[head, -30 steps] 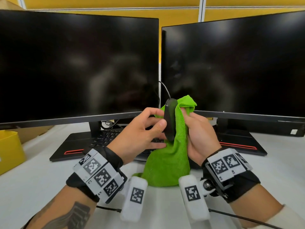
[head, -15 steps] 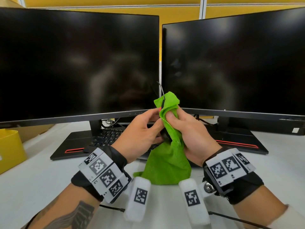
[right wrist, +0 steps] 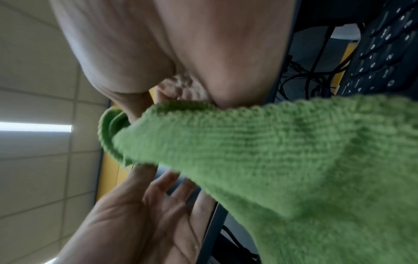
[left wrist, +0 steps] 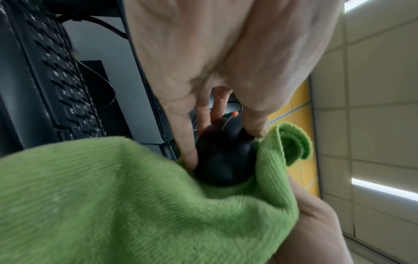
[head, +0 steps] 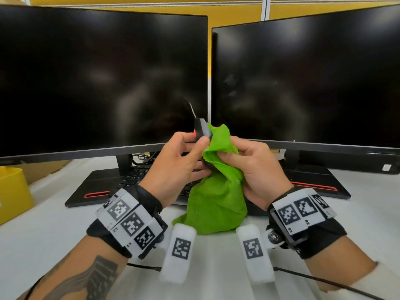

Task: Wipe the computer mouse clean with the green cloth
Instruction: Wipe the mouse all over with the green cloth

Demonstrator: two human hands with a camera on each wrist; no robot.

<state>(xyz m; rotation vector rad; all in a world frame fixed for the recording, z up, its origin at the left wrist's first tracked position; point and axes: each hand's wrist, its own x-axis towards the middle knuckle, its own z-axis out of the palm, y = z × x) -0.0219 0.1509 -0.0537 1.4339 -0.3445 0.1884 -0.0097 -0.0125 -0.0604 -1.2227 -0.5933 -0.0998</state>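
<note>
A black wired computer mouse [head: 202,132] with an orange wheel stands on end in mid-air before the two monitors. My left hand [head: 184,156] grips it between thumb and fingers. In the left wrist view the mouse [left wrist: 224,157] shows its dark rounded back, nestled against the green cloth [left wrist: 126,201]. My right hand [head: 253,165] holds the green cloth [head: 216,191] bunched against the mouse's right side, and the rest of it hangs down to the desk. The right wrist view shows mostly the cloth [right wrist: 282,160]; the mouse is hidden there.
Two dark monitors [head: 104,83] [head: 307,83] stand close behind the hands. A black keyboard [head: 138,176] lies under them on the white desk [head: 43,230]. A yellow box [head: 13,191] sits at the left edge. Cables [head: 324,280] run across the near desk.
The cloth covered the top of the mouse half a second ago; it has slid down the mouse's right side, and the mouse's front end with the orange wheel shows again.
</note>
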